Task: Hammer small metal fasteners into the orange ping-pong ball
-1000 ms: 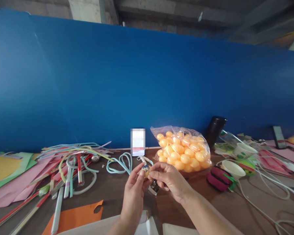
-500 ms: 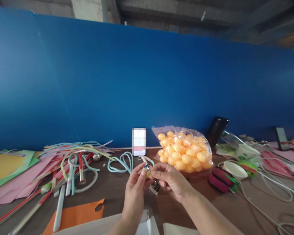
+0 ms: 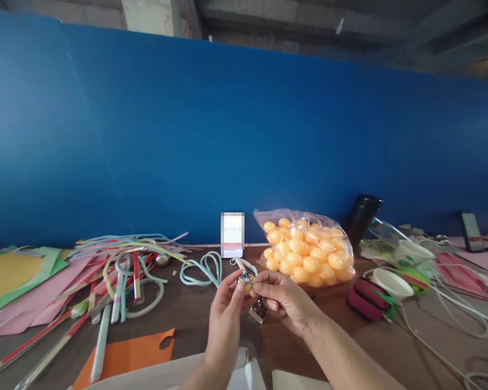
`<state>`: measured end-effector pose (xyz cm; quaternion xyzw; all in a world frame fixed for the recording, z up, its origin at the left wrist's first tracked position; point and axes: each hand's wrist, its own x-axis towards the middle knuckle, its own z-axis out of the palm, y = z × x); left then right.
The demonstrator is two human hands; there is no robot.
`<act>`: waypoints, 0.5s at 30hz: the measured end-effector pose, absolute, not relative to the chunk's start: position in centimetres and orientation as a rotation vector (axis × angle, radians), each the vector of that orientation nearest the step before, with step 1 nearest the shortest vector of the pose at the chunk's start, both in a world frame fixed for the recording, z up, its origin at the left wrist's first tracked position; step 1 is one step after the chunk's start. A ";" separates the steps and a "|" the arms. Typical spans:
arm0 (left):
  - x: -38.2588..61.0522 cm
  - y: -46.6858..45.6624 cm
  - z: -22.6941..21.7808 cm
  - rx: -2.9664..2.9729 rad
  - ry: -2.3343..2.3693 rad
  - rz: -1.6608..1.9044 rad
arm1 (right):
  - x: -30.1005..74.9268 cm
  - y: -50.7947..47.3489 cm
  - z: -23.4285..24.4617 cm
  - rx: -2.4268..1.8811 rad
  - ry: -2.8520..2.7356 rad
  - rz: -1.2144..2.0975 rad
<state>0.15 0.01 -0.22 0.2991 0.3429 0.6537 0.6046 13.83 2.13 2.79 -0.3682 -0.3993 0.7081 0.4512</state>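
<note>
My left hand [image 3: 226, 309] is closed, with thumb and fingers pinching a small shiny silver ball [image 3: 245, 280] that looks yellowish on its lower side. Right beside the ball, my right hand [image 3: 282, 298] is closed too, thumb and forefinger pressed together at its right edge. Whatever sits between those right fingertips is too small to make out. Just under the hands lies a small open box [image 3: 258, 311] with dark, glinting contents, partly hidden by the right fingers. Another silver ball [image 3: 161, 260] rests among tubes on the left.
Behind my hands stand a bright phone [image 3: 232, 238] and a clear bag of orange balls [image 3: 309, 252]. Pale blue tubing [image 3: 201, 273] lies coiled left of them. Colored sticks, tubes and paper [image 3: 138, 349] cover the left. A magenta pouch [image 3: 368, 299], white cup [image 3: 392, 284] and cables fill the right.
Both hands stay almost in place around the silver ball, which appears turned slightly. The whole view has shifted a little.
</note>
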 end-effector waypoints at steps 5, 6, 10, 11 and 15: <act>0.2 0.1 -0.4 0.715 0.797 1.523 | 13.7 2.1 2.8 -0.914 -0.995 1.730; 0.2 0.1 -0.5 0.718 0.804 1.524 | 13.7 2.1 2.8 -0.916 -0.998 1.727; 0.1 0.1 -0.5 0.733 0.831 1.531 | 13.6 2.0 2.9 -0.925 -1.008 1.719; 0.2 0.1 -0.4 0.734 0.832 1.533 | 13.6 2.0 2.9 -0.927 -1.011 1.717; 0.2 0.0 -0.3 0.730 0.836 1.534 | 13.5 2.0 3.0 -0.932 -1.030 1.700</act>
